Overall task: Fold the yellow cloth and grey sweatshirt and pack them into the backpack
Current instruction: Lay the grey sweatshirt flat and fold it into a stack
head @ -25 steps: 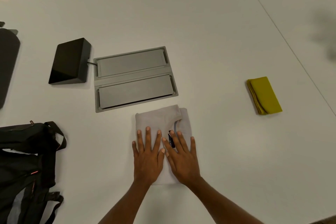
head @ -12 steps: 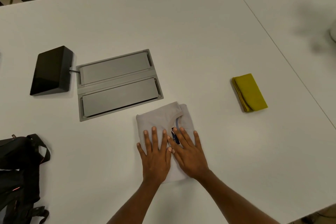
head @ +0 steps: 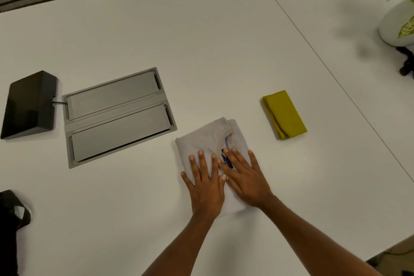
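Fingers [head: 200, 164] press flat the folded, pale grey sweatshirt [head: 201, 136].

Two hands are counted: one left hand [head: 207, 188] and one right hand [head: 246, 177]. One grey sweatshirt [head: 201, 139], one yellow cloth [head: 285, 114] and one backpack [head: 11, 219], only partly in view, are seen. One black box [head: 29, 103], one grey panel [head: 116, 113] with two flaps, and one white plant pot [head: 394, 24] are found on the bench [head: 201, 40].
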Action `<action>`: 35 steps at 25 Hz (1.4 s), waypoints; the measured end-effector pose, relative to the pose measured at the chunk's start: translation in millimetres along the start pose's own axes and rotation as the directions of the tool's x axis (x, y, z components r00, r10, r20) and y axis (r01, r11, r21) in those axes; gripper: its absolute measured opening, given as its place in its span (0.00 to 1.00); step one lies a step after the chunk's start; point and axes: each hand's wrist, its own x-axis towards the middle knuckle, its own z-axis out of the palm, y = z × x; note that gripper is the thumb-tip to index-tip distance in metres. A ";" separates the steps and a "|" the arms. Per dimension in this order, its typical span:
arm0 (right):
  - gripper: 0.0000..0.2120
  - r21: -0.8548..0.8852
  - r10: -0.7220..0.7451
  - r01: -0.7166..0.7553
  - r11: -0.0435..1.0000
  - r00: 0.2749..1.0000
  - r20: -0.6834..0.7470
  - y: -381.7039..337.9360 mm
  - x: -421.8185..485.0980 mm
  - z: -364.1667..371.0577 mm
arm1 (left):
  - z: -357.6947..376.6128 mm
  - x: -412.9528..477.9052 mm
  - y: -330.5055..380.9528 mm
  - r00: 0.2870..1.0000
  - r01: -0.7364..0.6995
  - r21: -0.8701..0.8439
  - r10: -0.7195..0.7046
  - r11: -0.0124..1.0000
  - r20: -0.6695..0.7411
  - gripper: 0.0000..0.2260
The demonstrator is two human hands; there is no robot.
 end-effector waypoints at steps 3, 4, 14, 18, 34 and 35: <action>0.29 -0.023 -0.027 0.027 0.999 1.000 -0.006 33.8 0.8 -6.3 | 3.1 12.1 26.8 1.000 -0.016 -0.015 0.017 1.000 0.017 0.33; 0.29 -0.026 -0.037 0.037 0.999 0.999 -0.009 44.7 1.7 -8.6 | 4.7 15.9 35.2 0.999 -0.020 -0.018 0.020 1.000 0.025 0.33; 0.29 -0.049 -0.066 0.065 0.997 0.997 -0.030 114.3 11.2 -20.8 | 10.5 54.9 88.2 0.993 -0.062 -0.011 0.063 0.998 0.100 0.36; 0.28 -0.032 -0.080 0.079 0.996 0.996 -0.034 118.1 14.3 -19.5 | 16.7 55.5 94.5 0.998 -0.042 0.076 0.039 0.996 0.041 0.38; 0.22 -0.043 0.549 -0.556 0.830 0.828 -0.113 167.4 42.9 -37.2 | 23.9 57.9 90.7 0.998 -0.054 0.070 0.056 0.996 -0.016 0.42; 0.22 -0.077 0.537 -0.544 0.835 0.838 -0.094 166.4 43.6 -36.9 | 24.0 58.0 90.7 0.998 -0.054 0.067 0.055 0.996 -0.018 0.42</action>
